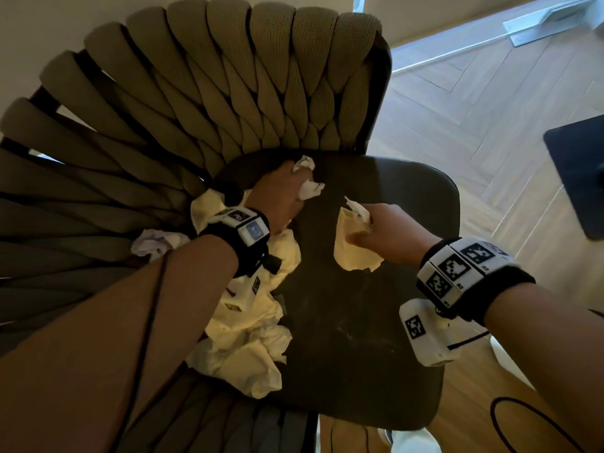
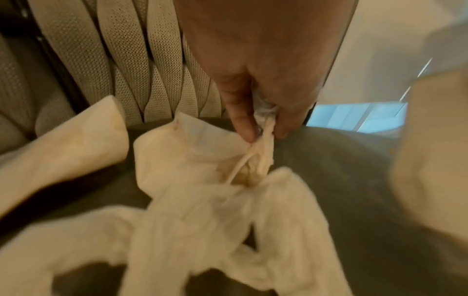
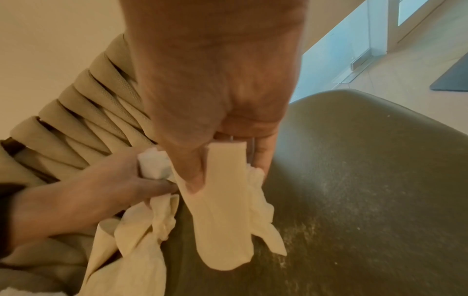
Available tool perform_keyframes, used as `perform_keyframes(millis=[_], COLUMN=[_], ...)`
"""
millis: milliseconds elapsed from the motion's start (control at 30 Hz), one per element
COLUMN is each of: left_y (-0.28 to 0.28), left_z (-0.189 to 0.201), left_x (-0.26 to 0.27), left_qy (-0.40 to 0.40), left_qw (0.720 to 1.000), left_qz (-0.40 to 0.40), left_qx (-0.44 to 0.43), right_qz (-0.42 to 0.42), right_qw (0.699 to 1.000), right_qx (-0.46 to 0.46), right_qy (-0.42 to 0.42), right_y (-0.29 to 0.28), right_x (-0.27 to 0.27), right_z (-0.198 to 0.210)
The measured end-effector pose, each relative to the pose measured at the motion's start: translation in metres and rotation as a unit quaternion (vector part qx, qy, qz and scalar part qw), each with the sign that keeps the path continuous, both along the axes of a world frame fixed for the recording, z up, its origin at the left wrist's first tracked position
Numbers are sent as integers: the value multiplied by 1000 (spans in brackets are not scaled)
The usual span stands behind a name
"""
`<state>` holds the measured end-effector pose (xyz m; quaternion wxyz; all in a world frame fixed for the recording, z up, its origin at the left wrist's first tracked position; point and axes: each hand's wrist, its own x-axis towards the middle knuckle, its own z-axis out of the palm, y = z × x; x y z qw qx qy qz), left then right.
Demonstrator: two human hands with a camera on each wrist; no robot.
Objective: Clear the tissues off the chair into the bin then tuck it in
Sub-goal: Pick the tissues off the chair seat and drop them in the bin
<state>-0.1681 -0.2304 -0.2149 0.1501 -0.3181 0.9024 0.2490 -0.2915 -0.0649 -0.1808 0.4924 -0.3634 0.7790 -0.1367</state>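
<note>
A chair with a dark seat [image 1: 376, 289] and a woven olive backrest [image 1: 202, 93] fills the head view. Several crumpled cream tissues [image 1: 251, 338] lie in a heap along the seat's left side. My left hand [image 1: 284, 191] is near the back of the seat and grips a bunch of tissues [image 2: 202, 180] that trails down from its fingers [image 2: 240, 124]. My right hand [image 1: 382, 227] hovers over the middle of the seat and pinches a cream tissue [image 3: 222, 210] that hangs down from it. No bin is in view.
Pale herringbone wood floor [image 1: 490, 109] lies to the right of the chair. A dark mat [image 1: 578, 174] sits on the floor at the far right. A glass door or window base [image 1: 539, 21] is at the upper right. A wall stands behind the backrest.
</note>
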Motion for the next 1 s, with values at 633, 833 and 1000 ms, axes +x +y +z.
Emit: perform_keyframes(millis=[633,833,1000], left_y=[307,474,575], left_z=[45,-34,-120], left_x=[-97,-180,-244], left_qy=[14,-92,-151], left_qw=[929,922,915], left_qz=[-71,-201,-303], left_qx=[363,318,220], right_qz=[-556,-731,-749], right_qw=[829,673,653], right_qx=[43,101,90], right_qy=[40,40,66], right_y=[352,488,557], right_x=[-6,-43,-79], right_z=[-44,-109,-187])
